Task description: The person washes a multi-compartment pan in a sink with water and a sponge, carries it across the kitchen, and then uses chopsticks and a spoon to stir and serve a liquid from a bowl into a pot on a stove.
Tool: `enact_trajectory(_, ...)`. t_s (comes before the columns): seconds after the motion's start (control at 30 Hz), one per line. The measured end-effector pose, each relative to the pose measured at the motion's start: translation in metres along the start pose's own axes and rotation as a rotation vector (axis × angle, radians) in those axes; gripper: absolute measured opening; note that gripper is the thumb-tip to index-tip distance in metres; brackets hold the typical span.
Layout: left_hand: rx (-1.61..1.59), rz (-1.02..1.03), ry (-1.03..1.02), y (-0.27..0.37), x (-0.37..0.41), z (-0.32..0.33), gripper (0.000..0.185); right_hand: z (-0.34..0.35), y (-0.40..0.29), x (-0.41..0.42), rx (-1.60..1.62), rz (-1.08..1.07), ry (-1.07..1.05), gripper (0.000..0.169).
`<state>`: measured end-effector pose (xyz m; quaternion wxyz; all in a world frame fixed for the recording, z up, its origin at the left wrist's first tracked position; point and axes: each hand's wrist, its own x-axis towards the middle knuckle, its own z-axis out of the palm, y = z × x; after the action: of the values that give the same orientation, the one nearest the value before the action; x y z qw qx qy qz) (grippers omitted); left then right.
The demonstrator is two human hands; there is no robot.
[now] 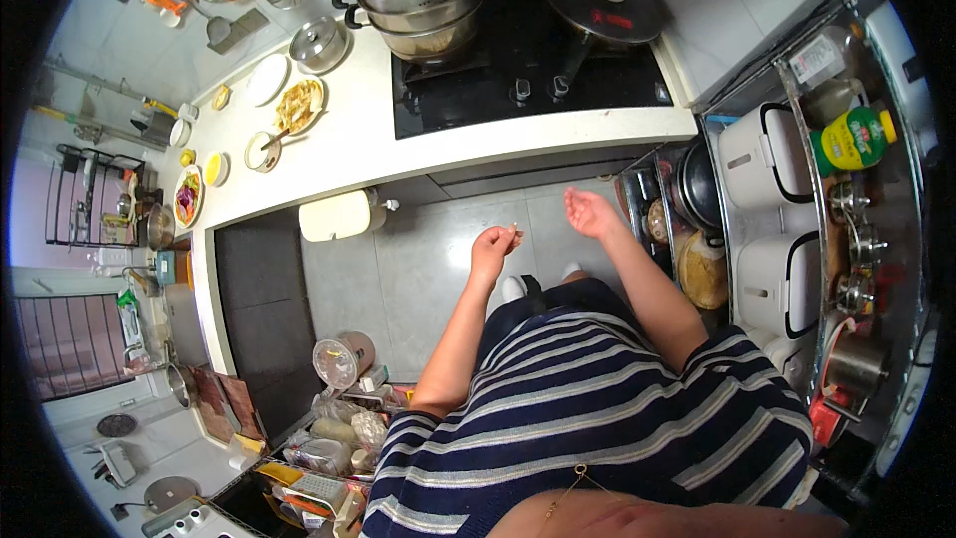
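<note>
Both my hands hang in the air above the grey tiled floor [418, 291], in front of the counter. My left hand [494, 250] has its fingers curled in. A small pale spot shows at its fingertips, and I cannot tell whether it is a nail or a held scrap. To the right, my right hand [591, 214] is turned palm up with loosely bent fingers and nothing visible in it. Beyond them on the black cooktop [478, 101] stand a lidded steel steamer pot [422, 0] and a pan with a dark lid [605, 4].
The pale counter [336, 146] holds a plate of sliced food [300, 103], a bowl with a utensil [263, 152] and a salad plate [187, 196]. A cream bin [340, 215] hangs beneath its edge. Racks with white storage bins [762, 157] stand right; bagged goods [336, 433] lie left.
</note>
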<state>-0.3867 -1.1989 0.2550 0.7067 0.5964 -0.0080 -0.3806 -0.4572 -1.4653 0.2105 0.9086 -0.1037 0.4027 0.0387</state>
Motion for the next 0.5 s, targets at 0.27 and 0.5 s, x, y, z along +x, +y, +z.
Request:
enact_trajectory(0.27,-0.017,-0.073,0.053,0.006,0.030,0.005,0.020,0.135,-0.097,0.020,-0.247,-0.364,0.000,0.046)
enact_trajectory(0.5,-0.064,-0.030,0.095,0.037,0.079,0.067,0.025,0.196,-0.158,0.052,-0.030,-0.127,-0.341,0.044)
